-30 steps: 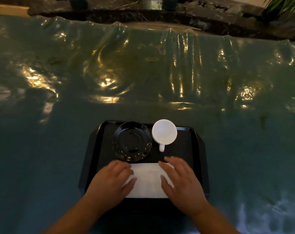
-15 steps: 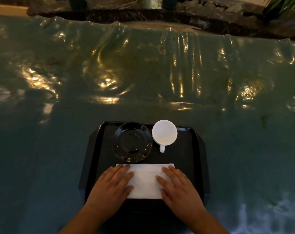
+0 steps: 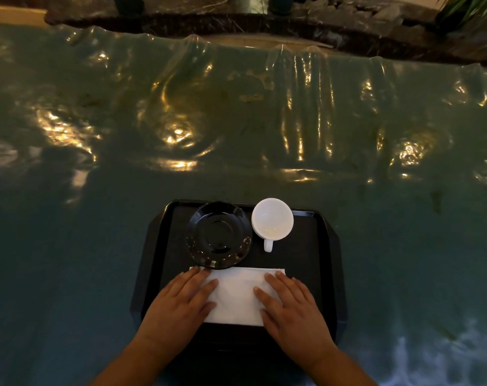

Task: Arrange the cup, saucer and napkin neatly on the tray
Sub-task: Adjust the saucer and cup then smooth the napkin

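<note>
Both hands — left hand (image 3: pixel 181 305), right hand (image 3: pixel 292 307) — lie flat, grip released, on the napkin (image 3: pixel 236 296) — likely light, limp, crease-prone; best slid by its edges.

Tray (image 3: pixel 324 274) right half is bare: open lane from the near right corner to the far edge. Far-left side is taken by the saucer (image 3: pixel 219 235), with the cup (image 3: pixel 272 218) just beside it at the far edge, handle toward the near edge; probably no gap between them, too dim to tell. Napkin (image 3: pixel 236 296) fills the near edge, left hand (image 3: pixel 178 305) and right hand (image 3: pixel 292 307) flat on its ends. Plastic-covered table (image 3: pixel 97 246) around the tray is open.
</note>
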{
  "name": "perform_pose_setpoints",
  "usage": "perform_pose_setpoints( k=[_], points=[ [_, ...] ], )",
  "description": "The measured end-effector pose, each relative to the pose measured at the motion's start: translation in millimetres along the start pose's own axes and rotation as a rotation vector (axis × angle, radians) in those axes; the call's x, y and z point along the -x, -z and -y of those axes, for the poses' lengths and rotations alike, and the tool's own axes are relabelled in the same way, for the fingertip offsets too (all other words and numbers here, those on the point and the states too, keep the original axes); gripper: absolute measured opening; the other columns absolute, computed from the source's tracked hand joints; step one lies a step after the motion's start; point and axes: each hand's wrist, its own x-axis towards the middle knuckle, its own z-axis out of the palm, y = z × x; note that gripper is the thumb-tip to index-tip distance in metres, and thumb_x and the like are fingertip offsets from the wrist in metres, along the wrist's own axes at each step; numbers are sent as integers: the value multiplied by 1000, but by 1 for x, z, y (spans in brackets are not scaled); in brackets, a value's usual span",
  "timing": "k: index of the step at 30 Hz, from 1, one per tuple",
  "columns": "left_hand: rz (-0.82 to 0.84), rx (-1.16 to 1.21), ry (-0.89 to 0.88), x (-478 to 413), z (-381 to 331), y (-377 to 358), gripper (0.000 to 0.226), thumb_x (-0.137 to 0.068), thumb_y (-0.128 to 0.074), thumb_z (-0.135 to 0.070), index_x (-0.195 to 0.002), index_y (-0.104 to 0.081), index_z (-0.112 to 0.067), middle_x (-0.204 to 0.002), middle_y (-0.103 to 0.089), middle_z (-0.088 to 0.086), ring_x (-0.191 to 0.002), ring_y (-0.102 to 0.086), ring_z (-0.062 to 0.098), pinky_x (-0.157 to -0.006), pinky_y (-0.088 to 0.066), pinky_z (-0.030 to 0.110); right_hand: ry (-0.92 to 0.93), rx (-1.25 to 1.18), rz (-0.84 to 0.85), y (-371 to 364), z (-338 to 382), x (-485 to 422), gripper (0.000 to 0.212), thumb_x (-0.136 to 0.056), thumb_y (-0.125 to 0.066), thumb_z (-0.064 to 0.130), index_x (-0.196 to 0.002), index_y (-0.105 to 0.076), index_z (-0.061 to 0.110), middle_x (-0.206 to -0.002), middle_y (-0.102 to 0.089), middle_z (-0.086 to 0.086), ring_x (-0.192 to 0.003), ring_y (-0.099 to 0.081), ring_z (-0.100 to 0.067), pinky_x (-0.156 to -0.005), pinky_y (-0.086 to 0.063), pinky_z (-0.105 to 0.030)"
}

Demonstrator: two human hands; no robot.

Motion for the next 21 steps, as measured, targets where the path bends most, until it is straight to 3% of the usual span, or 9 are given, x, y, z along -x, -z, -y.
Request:
perform_pose_setpoints(
  k=[4,8,13,18,21],
  points=[
    [-5,-24,3,-2,3,2,50,-107,-37,-45,-129,-72,-16,-140,-64,15,-128,-62,34,-110,-39,41,-1,4,19,2,2,-5,43,-99,-52,47,-140,-60,35,-152,-56,-3,-142,-50,-26,-117,-27,-47],
    [-14,-43,-1,-2,6,4,46,-103,-45,-43,-131,-70,-17,-141,-63,15,-130,-60,35,-115,-33,46,-11,15,41,2,4,-9,43,-98,-52,48,-139,-61,36,-152,-56,-2,-142,-49,-26,-115,-27,-49],
    [10,-49,36,-2,11,6,53,-109,-30,-47,-133,-69,-20,-141,-64,11,-134,-58,32,-118,-29,46,-21,13,51,1,7,-14,43,-99,-51,49,-139,-60,36,-153,-55,-2,-143,-48,-25,-116,-28,-50],
    [52,-59,63,-4,13,9,51,-107,-34,-45,-135,-67,-19,-141,-64,12,-135,-56,32,-115,-33,48,-33,27,65,3,8,-19,44,-100,-47,52,-141,-55,39,-155,-53,1,-144,-47,-23,-115,-41,-54],
    [79,-53,70,-3,13,8,59,-110,-22,-47,-136,-66,-19,-142,-63,12,-136,-55,32,-119,-26,44,-24,37,62,3,6,-19,44,-100,-47,52,-141,-57,38,-154,-54,0,-143,-49,-24,-113,-41,-54]
  ],
)
